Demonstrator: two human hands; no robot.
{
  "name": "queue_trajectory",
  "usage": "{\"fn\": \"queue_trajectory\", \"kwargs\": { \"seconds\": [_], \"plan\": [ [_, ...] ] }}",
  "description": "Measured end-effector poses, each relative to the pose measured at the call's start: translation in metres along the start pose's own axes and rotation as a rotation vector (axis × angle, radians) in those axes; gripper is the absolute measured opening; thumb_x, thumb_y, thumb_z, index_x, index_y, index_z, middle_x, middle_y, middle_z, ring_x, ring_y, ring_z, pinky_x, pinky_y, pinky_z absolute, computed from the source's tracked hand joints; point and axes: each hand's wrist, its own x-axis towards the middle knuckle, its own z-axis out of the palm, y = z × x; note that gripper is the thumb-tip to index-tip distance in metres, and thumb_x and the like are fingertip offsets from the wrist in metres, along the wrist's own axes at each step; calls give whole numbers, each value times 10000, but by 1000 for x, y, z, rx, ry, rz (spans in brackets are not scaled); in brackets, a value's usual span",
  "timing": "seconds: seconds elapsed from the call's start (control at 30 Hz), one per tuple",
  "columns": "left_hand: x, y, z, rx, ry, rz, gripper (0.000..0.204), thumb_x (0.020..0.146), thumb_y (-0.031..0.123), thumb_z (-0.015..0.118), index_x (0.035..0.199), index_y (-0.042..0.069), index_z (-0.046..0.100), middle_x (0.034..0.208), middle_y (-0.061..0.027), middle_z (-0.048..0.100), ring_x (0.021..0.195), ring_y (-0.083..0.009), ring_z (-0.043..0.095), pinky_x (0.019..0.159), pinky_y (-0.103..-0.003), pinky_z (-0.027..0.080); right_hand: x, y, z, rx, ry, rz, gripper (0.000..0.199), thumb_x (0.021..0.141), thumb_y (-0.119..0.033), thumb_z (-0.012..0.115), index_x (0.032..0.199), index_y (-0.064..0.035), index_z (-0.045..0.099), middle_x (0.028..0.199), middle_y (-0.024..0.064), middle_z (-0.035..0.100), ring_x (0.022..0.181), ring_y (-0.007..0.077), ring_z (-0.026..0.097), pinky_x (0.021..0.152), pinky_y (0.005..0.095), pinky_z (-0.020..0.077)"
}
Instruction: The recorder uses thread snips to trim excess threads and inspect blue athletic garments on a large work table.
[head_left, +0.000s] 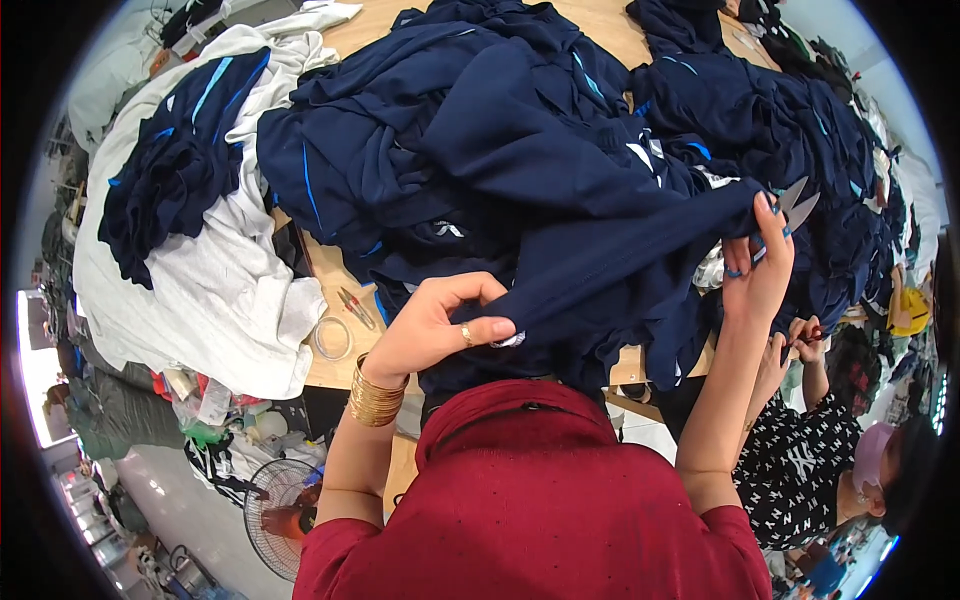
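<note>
A navy garment (620, 250) is stretched in a folded strip between my two hands, over a heap of the same dark cloth. My left hand (435, 325) pinches its near end between thumb and fingers; a small white patch shows just under the thumb. At the strip's far right end, my right hand (760, 262) is closed on the cloth and also holds scissors (799, 206). Their blue handles loop around my fingers, and the parted blades point up and right, away from the cloth.
White cloth (225, 290) covers the table's left side, with another navy garment (180, 165) on it. Small thread snips (356, 309) and a tape roll (332, 338) lie near the front edge. A co-worker (800, 460) works at right. A fan (283, 515) stands lower left.
</note>
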Motion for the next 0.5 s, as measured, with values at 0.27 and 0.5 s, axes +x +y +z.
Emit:
{"fn": "queue_trajectory", "kwargs": {
  "seconds": [0.27,0.5],
  "plan": [
    [23,8,15,127,37,52,145,860,101,616,933,-24,615,759,37,566,693,-11,465,608,-171,382,-35,4,39,-661,-590,5,451,720,-93,689,1156,-86,574,975,18,648,598,18,462,591,175,378],
    [32,18,20,-150,-218,-61,232,791,100,701,958,23,560,792,36,578,712,-8,490,640,-160,384,-30,13,27,-388,-343,322,120,758,-147,691,810,-66,621,646,-67,521,537,-6,412,449,167,271]
  ]
}}
